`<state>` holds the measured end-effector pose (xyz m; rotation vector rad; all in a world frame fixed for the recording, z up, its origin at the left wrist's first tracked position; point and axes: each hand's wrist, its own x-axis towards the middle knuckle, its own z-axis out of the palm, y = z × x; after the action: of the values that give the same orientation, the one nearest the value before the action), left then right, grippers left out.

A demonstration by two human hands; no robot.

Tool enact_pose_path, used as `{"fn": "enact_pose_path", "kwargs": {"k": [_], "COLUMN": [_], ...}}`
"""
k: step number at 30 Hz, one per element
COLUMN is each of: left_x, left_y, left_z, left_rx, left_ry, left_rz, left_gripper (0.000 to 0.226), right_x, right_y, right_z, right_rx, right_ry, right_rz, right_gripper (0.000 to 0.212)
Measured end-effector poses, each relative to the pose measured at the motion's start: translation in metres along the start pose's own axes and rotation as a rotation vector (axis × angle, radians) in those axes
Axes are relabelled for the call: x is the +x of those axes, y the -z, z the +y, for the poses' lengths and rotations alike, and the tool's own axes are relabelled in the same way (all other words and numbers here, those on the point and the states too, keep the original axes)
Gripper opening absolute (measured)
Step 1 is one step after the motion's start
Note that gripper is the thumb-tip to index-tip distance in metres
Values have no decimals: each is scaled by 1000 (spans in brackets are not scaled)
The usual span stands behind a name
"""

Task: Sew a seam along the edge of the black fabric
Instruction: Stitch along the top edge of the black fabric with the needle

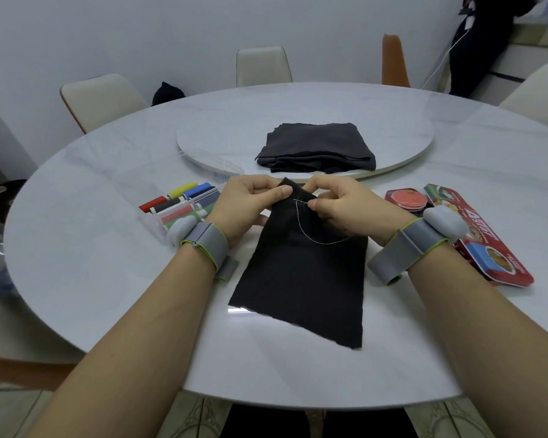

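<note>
A piece of black fabric (301, 279) lies on the white round table, its far end lifted between my hands. My left hand (247, 203) pinches the fabric's top edge between thumb and fingers. My right hand (342, 203) pinches a thin needle (300, 201) that is stuck in the fabric near that edge. A light thread (310, 235) loops from the needle down across the cloth toward my right wrist. Both wrists wear grey bands.
A clear box of coloured thread spools (184, 200) sits left of my left hand. A red tin with its lid (475, 235) lies at the right. Folded dark cloth (317, 147) rests on the turntable (408, 153) behind. Chairs ring the table.
</note>
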<state>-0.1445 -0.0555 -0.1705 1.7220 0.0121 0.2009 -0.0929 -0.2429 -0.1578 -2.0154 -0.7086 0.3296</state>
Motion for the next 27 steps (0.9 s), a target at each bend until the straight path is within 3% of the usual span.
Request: {"fn": "enact_pose_path", "kwargs": {"k": [15,22,27], "left_x": [0,0,0], "left_y": [-2,-2,-3], "left_z": [1,0,0], "left_rx": [10,-53,-256], "left_ry": [-5,13,63], "left_rz": [16,5,-53], "left_gripper": [8,9,14], "right_x": [-1,-2,-2], "right_y": [-2,-3,-3], "right_z": [-1,-5,-10], "right_rx": [-147,31,246], "right_ry": [55,40,17], "right_rz": [65,56,58], "right_gripper": [11,16,18]}}
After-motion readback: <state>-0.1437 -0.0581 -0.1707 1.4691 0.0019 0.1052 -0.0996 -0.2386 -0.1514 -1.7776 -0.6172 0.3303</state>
